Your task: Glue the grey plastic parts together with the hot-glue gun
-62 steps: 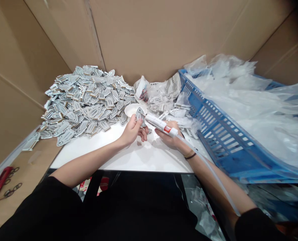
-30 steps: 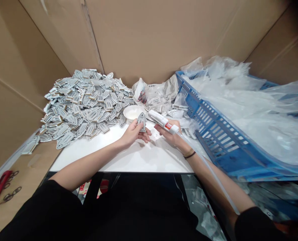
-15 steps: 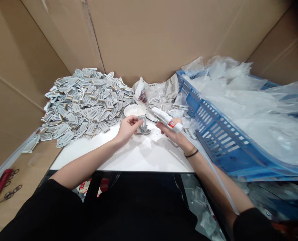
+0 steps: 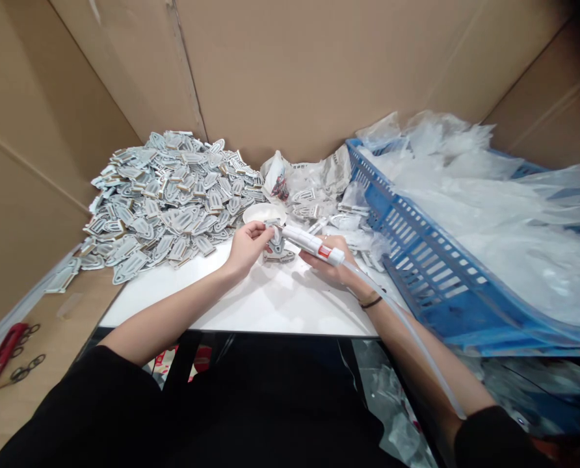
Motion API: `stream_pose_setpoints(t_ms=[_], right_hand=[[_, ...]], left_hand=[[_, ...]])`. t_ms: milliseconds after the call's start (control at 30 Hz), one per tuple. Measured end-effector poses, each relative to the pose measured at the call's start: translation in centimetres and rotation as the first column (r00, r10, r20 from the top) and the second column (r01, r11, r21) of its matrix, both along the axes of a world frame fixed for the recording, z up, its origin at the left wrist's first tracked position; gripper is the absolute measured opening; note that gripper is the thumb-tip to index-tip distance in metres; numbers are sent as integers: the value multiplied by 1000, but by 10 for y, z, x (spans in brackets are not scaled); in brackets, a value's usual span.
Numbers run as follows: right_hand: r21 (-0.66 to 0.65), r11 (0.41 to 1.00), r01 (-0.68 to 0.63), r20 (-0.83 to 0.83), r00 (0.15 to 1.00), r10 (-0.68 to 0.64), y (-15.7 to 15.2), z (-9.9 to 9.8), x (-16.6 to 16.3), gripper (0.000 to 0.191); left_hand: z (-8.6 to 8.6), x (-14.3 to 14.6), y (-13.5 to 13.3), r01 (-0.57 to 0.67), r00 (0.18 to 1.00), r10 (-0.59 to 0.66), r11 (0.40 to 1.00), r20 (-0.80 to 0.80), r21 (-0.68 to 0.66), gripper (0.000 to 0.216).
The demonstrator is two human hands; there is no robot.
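Observation:
Between the fingertips of my left hand [image 4: 251, 244], which is closed, a small grey slotted part [image 4: 276, 238] is held upright above the white tabletop [image 4: 251, 299]. My right hand [image 4: 329, 260] wraps round a white cylindrical tool [image 4: 312, 243] with a red label. From its rear end a translucent hose [image 4: 411, 331] runs back along my forearm. The tool's thin tip points left and reaches the grey part; whether it touches cannot be made out. Just below lie more grey parts [image 4: 280, 257]. A white bowl [image 4: 264, 212] stands right behind my left hand.
A large heap of grey slotted parts [image 4: 173, 201] fills the back left. On the right, a blue crate [image 4: 431, 260] holds clear plastic bags [image 4: 504, 221]. Bagged parts and crumpled paper [image 4: 336, 170] lie at the back. Red-handled scissors [image 4: 4, 354] rest far left. Cardboard walls [image 4: 319, 71] enclose the table.
My right hand has moved the white tool slightly left and down, bringing its tip to the grey part. My left hand has tilted that part and stays in nearly the same place.

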State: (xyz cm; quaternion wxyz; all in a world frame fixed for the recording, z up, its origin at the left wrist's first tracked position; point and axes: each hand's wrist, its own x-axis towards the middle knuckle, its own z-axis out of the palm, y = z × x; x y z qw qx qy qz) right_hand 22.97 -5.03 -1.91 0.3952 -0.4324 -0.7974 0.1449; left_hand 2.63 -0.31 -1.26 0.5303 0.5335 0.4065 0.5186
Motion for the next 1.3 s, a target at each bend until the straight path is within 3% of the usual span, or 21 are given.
stream_pose_setpoints(t_ms=[900,1300], right_hand=[[-37,998,47,40,998,-46,2,-3,3,38],[-21,992,121,-31,992,-122,1,-2,2,40]], left_hand=[[-1,0,0,2,1000,-2,1000,0,3,26],[-3,-1,4,78,992,-69,993,102,-87,31]])
